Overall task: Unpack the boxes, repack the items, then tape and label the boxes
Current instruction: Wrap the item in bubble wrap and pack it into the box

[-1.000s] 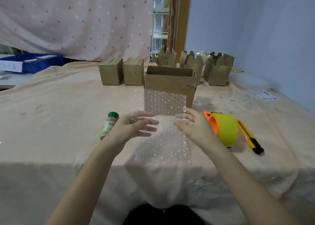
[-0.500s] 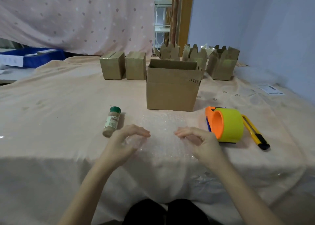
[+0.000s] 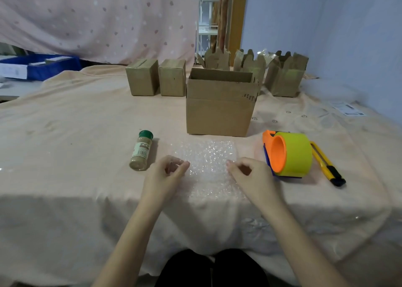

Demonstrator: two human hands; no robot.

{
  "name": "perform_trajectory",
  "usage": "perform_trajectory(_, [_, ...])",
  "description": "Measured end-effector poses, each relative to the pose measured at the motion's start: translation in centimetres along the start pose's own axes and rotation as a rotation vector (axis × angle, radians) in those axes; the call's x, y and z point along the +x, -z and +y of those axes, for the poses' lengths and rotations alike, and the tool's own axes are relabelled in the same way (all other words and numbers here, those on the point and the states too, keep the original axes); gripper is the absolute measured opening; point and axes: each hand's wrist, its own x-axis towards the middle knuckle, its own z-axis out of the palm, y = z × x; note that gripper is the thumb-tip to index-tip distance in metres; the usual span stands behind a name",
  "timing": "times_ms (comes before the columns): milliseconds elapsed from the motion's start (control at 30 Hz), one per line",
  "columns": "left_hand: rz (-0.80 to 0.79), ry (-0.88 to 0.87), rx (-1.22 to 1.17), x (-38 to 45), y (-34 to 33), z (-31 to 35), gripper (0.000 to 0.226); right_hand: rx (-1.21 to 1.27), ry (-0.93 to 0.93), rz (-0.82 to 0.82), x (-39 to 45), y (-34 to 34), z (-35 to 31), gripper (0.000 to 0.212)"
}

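Spice jar [image 3: 141, 150] beside bubble wrap [image 3: 206, 162]

surface [image 3: 76, 121]: covered in peach cloth
front centre: bubble wrap [image 3: 208, 162] lying flat
left of it: spice bottle [image 3: 141, 150] on its side
behind: open box [image 3: 219, 104]
right: tape dispenser [image 3: 287, 154], utility knife [image 3: 326, 163]

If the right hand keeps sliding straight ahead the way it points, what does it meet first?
The right hand points forward and slightly left over the bubble wrap. Going straight on, it would cross the wrap and probably meet the front wall of the open cardboard box first. Depth is hard to judge here.
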Motion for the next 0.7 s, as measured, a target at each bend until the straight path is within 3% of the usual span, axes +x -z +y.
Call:
perform_trajectory(167, [0.054, 0.034, 0.080, 0.5, -1.0, -0.3, 0.022, -0.031, 0.045, 0.115, 0.5, -0.9, -0.1, 0.034])
perform_trajectory(300, [0.101, 0.029, 0.140, 0.2, -1.7, -0.4, 0.035, -0.108, 0.032, 0.119, 0.7, -1.1, -0.1, 0.032])
perform_trajectory(367, [0.132, -0.001, 0.280, 0.0, -1.9, -0.2, 0.043, -0.186, -0.005, 0.104, 0.6, -1.1, -0.3, 0.027])
perform_trajectory(433, [0.200, -0.180, 0.552, 0.3, -2.0, -0.6, 0.054, -0.313, -0.010, 0.087, 0.5, -0.9, -0.9, 0.022])
perform_trajectory(500, [0.250, -0.477, 0.786, 0.8, -2.2, -0.7, 0.050, -0.464, 0.077, 0.074, 0.5, -0.9, -1.4, 0.027])
perform_trajectory(600, [0.023, -0.852, 0.867, 1.5, -2.5, -0.3, 0.045, -0.660, 0.523, 0.005, 1.0, -1.1, -2.2, 0.046])
perform_trajectory(633, [-0.084, -0.862, 0.853, 1.7, -2.4, -0.5, 0.046, -0.690, 0.640, -0.088, 1.1, -1.1, -2.3, 0.051])
perform_trajectory(700, [-0.277, -0.764, 0.761, 2.0, -2.0, -1.0, 0.054, -0.653, 0.626, -0.352, 1.1, -1.0, -2.3, 0.056])
